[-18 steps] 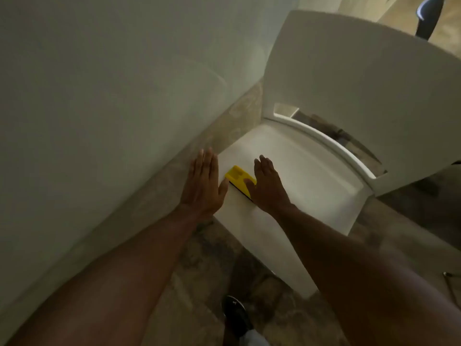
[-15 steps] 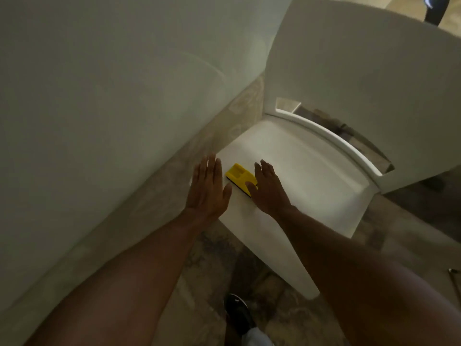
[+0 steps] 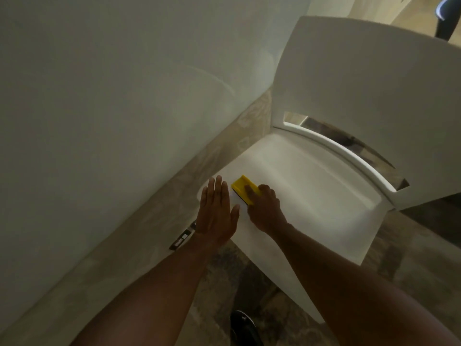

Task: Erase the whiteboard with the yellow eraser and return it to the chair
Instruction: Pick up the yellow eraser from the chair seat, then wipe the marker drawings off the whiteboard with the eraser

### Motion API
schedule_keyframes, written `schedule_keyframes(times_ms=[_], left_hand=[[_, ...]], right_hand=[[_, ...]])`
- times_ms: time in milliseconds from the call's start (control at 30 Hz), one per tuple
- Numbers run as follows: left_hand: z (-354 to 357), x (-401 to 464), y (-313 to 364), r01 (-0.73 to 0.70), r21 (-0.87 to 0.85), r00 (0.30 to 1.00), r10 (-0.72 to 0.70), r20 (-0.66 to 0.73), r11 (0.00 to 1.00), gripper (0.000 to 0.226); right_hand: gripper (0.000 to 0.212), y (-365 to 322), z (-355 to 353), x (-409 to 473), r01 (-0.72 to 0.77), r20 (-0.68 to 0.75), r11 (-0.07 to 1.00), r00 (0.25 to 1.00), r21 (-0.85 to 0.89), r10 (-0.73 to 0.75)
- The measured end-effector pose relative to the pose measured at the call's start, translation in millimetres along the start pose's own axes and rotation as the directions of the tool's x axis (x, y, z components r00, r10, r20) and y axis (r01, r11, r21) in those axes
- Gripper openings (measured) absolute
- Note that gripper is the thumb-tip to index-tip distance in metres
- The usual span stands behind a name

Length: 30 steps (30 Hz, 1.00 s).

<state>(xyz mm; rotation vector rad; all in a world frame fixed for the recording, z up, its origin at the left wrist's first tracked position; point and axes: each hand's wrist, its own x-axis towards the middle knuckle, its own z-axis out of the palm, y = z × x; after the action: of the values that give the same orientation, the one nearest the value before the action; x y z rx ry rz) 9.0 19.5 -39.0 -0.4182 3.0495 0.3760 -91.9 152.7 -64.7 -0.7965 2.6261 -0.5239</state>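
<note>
The yellow eraser [image 3: 241, 186] lies on the seat of the white chair [image 3: 311, 186], near the seat's left front corner. My right hand [image 3: 265, 211] has its fingers curled over the eraser's near end and grips it. My left hand [image 3: 216, 212] is flat and open, fingers together and thumb out, hovering over the seat's left corner just left of the eraser. The whiteboard [image 3: 99, 96] fills the left of the view, and its surface looks blank.
The chair's tall white backrest [image 3: 361, 96] rises at the right. Patterned floor [image 3: 249, 278] runs between board and chair. My dark shoe [image 3: 243, 325] shows at the bottom. A small dark fitting [image 3: 183, 237] sits at the board's base.
My right hand went from lying flat beside the eraser to curling its fingers over it. My left hand stayed open beside it. The camera view shifted slightly.
</note>
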Motion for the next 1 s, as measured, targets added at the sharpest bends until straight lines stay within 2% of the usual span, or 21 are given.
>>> schedule_keyframes(times_ms=[167,300,433,600,767,1000], left_hand=[[-36.2,-17.5,-17.7,0.066,0.035,0.997,-0.064,-0.048,0.997,0.078],[-86.2,-34.5,-36.7,0.094,0.031,0.981,-0.087,-0.172,0.995,0.078],[-149.3,-51.7,-61.0,0.095,0.113,0.929,-0.047,-0.367,0.989,0.075],[-239.4,-81.6,-91.4,0.106,0.263,0.832,0.060,-0.552,0.959,0.072],[-334.9,-124.5,-114.2,0.143,0.345,0.684,0.159,-0.712,0.928,0.072],[-471.9,-202.7,-150.7,0.210,0.424,0.509,0.271,-0.817,0.881,0.073]], right_hand=[[0.065,-41.7,-27.4,-13.3,0.097,-0.136,0.986,0.988,0.134,-0.079],[0.066,-89.9,-59.3,-18.3,0.224,-0.243,0.964,0.952,0.140,-0.186],[0.071,-150.7,-90.8,-25.4,0.361,-0.360,0.921,0.887,0.148,-0.290],[0.070,-242.6,-133.9,-43.3,0.513,-0.525,0.837,0.774,0.192,-0.354],[0.071,-331.8,-183.7,-69.8,0.656,-0.673,0.730,0.629,0.192,-0.389],[0.071,-455.5,-254.1,-121.7,0.809,-0.826,0.575,0.405,0.124,-0.392]])
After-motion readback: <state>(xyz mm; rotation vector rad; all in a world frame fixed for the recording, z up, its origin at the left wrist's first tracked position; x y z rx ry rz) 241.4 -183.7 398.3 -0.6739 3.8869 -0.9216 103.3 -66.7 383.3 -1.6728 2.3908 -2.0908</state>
